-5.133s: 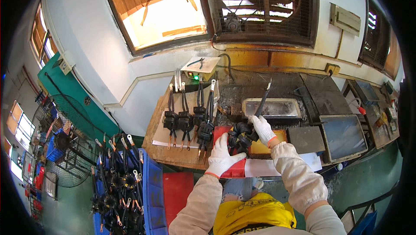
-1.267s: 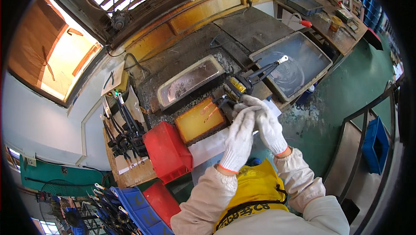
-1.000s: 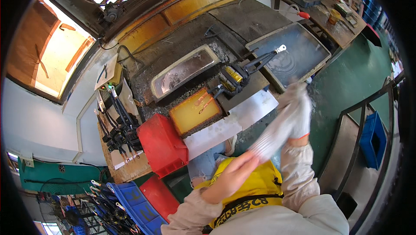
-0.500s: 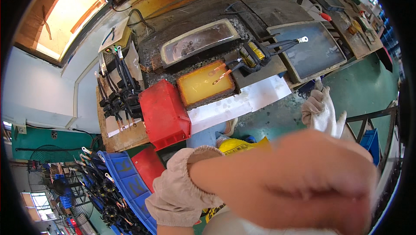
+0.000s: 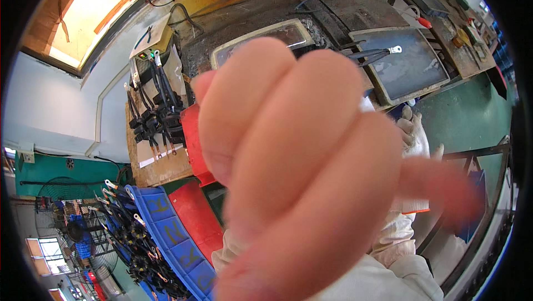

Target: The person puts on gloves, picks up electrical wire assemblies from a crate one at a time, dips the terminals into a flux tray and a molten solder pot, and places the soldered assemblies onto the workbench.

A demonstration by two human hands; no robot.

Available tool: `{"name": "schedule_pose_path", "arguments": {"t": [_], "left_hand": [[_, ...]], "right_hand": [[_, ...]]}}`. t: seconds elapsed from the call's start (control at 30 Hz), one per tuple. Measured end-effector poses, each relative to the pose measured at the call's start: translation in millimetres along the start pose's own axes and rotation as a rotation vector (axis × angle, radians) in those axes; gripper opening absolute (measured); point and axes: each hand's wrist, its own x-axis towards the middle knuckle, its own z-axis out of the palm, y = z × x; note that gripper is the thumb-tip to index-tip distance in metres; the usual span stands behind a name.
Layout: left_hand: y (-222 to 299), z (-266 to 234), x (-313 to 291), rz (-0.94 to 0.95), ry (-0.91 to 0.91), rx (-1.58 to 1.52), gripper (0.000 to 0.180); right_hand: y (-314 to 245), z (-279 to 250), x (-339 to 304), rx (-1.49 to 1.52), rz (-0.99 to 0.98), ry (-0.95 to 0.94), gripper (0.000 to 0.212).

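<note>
My bare left hand (image 5: 300, 151) is very close to the camera and fills the middle of the view, blurred, its fingers curled and pressed together. Whether anything is inside the curl is hidden. Right of it, my right hand (image 5: 411, 129), in a pale work glove, is low beside the near edge of a grey-filled tray (image 5: 400, 62). Its fingers are bent around something too hidden to name. Over that tray lie black cables (image 5: 373, 56) with a silver ring terminal. Behind my left hand, a rectangular pan (image 5: 266, 32) is mostly covered.
On the left bench stand several black cable assemblies (image 5: 158, 98) with metal lugs, beside a small control box (image 5: 150, 40). A red bin (image 5: 193, 134) is partly hidden. Below are a blue crate (image 5: 166, 218) and a heap of cables (image 5: 133, 240). A metal frame (image 5: 483, 154) stands right.
My left hand has swung left and up, turning its curled fingers toward the camera, and now covers the yellow-filled pan and paper. My right hand stays near the tray's edge.
</note>
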Motion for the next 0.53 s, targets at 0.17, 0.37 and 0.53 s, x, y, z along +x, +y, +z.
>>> {"name": "schedule_pose_path", "arguments": {"t": [0.17,0.37,0.53], "left_hand": [[-5.5,-33.6,2.8,-0.016,-0.347,0.329,0.037],[-24.0,-67.1,-6.0,-0.225,-0.224,0.837,0.034],[-68.4,-186.3,-50.0,-0.832,0.125,0.589,0.033]], "right_hand": [[-8.1,-9.8,-1.3,-0.007,0.008,-0.007,0.098],[-15.7,-8.3,-1.9,-0.103,-0.065,0.072,0.1],[-40.2,-32.7,5.9,-0.01,-0.025,-0.256,0.108]]}}
